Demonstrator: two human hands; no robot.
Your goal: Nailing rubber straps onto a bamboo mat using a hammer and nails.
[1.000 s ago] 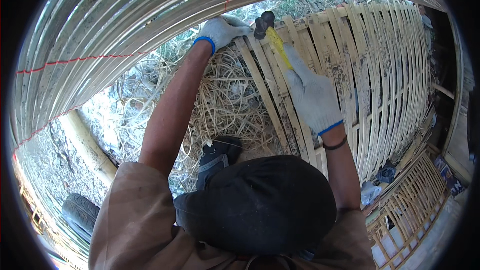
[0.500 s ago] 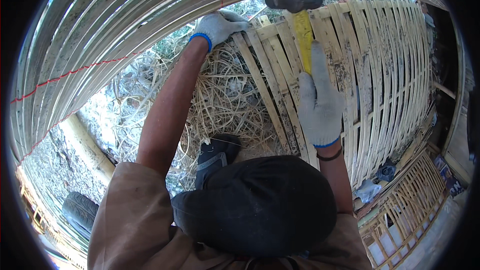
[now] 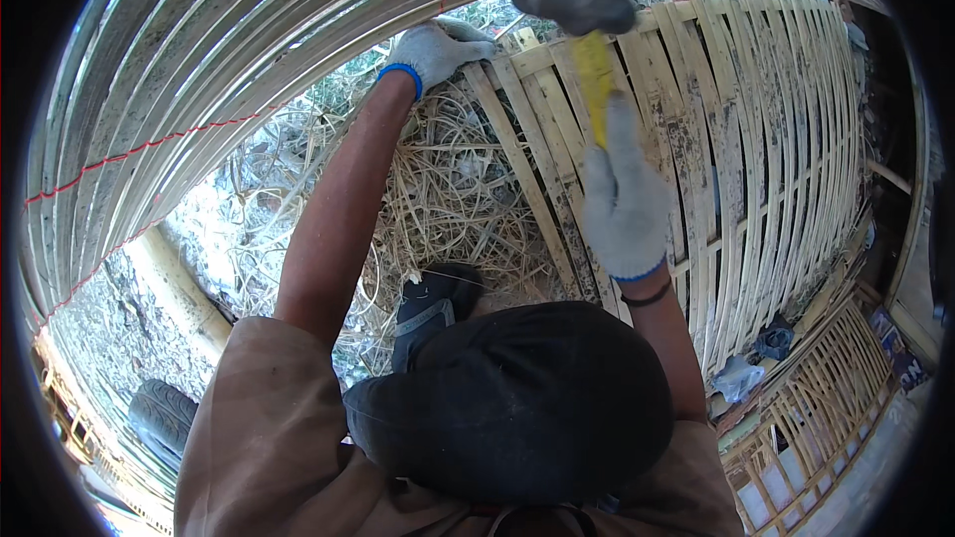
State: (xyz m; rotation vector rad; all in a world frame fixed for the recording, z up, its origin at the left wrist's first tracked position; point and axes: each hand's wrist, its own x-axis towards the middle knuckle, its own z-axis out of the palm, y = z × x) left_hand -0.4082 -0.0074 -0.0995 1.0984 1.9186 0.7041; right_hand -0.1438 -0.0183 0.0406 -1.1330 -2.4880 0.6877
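Observation:
My left hand (image 3: 433, 55), in a whitish knit glove with a blue cuff, grips the far left corner of a woven bamboo panel (image 3: 731, 139) by its end slat. Part of its fingers is hidden behind the edge. In my right hand (image 3: 627, 204), gloved alike, is a hammer (image 3: 595, 75) with a yellow handle and a dark, blunt head. The hammer points away from me, its head above the panel's far edge and slightly blurred. My right fingers lie along the handle.
Tall bamboo slats tied with red cord (image 3: 149, 142) curve along the left and far side. Loose bamboo shavings (image 3: 463, 179) cover the ground beside the panel. A thick bamboo pole (image 3: 174, 283) and a tyre (image 3: 162, 413) lie left. Another bamboo lattice (image 3: 811, 428) is at lower right.
My right hand and the hammer have shifted slightly left, and the hammer head has tilted. My left hand has stayed in place on the panel's corner.

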